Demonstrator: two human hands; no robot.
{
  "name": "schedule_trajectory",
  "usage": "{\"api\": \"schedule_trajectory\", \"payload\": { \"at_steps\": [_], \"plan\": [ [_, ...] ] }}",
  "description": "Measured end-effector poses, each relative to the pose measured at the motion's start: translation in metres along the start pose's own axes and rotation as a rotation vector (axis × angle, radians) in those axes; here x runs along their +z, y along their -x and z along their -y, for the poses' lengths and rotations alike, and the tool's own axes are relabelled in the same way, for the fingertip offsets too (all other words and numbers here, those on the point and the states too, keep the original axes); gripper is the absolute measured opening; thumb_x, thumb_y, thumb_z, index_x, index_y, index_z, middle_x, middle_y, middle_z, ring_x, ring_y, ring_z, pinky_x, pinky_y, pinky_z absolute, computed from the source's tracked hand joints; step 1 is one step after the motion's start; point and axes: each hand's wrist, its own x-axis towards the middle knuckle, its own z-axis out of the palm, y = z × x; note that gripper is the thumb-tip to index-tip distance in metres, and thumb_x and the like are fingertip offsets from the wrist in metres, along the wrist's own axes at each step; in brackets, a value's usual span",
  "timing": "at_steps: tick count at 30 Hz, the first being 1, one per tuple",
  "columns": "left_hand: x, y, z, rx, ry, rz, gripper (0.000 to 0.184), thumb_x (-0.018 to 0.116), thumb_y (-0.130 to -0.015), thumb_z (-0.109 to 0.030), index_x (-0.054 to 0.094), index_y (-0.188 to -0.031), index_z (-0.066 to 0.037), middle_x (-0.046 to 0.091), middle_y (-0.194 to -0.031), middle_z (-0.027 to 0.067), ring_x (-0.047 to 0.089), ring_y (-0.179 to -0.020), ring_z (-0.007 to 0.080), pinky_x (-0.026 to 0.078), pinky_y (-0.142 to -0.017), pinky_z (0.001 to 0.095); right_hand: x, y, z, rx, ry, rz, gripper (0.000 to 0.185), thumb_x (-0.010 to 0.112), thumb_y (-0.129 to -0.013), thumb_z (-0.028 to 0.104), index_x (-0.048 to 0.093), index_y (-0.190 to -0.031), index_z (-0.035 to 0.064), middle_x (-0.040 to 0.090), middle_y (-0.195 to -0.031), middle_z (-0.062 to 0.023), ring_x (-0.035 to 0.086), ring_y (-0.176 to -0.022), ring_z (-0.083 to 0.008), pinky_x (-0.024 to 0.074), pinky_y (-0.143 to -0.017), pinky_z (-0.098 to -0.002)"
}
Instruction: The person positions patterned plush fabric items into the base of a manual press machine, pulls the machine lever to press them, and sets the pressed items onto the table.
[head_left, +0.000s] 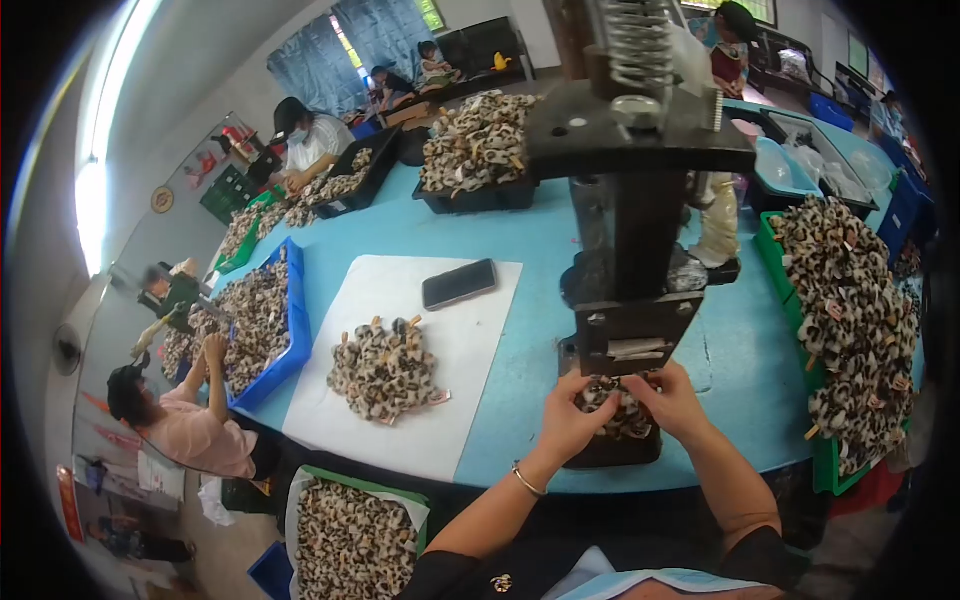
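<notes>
Under the head of a black press machine, a spotted grey, black and cream fluffy piece lies on the machine's dark base. My left hand grips it from the left side, thumb on top and fingers closed around it. From the right, my right hand holds the same piece, its thumb close to the other thumb. Left of the machine, a heap of similar spotted pieces rests on a white sheet, with a dark phone above it.
A blue crate of pieces stands at the left, a green crate at the right. Below the table edge is another filled crate. Black trays stand farther back. Several people sit around the blue table.
</notes>
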Motion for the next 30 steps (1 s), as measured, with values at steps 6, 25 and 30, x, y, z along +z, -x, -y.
{"api": "schedule_trajectory", "payload": {
  "at_steps": [6, 25, 30],
  "plan": [
    [0.000, 0.000, 0.001, 0.048, 0.091, 0.001, 0.033, 0.080, -0.080, -0.019, 0.071, -0.101, 0.006, 0.070, -0.092, 0.0092, 0.065, -0.083, 0.0116, 0.051, -0.074, 0.0256, -0.012, -0.023, 0.003, 0.238, 0.027, 0.106, 0.024, 0.067, -0.087, -0.001, 0.066, -0.110, -0.0030, 0.071, -0.099, -0.0062, 0.064, -0.087, -0.0144, 0.0524, -0.080, -0.0314],
    [-0.001, 0.000, -0.002, -0.001, -0.062, -0.004, 0.032, 0.080, -0.079, -0.017, 0.069, -0.100, 0.004, 0.069, -0.100, 0.0111, 0.064, -0.091, 0.0137, 0.051, -0.079, 0.0276, -0.004, -0.004, 0.002, -0.375, 0.428, -0.408, 0.030, 0.058, -0.089, -0.004, 0.057, -0.119, -0.0026, 0.056, -0.125, -0.0152, 0.054, -0.115, -0.0238, 0.0410, -0.103, -0.0381],
    [0.000, 0.001, -0.001, 0.096, -0.098, -0.018, 0.036, 0.080, -0.079, -0.017, 0.067, -0.104, 0.004, 0.067, -0.100, 0.0107, 0.062, -0.095, 0.0153, 0.050, -0.085, 0.0288, -0.043, -0.062, 0.133, -0.870, 0.404, -0.721, 0.048, 0.058, -0.097, 0.014, 0.041, -0.138, -0.0058, 0.047, -0.135, -0.0164, 0.048, -0.127, -0.0253, 0.0412, -0.104, -0.0379]
  ]
}}
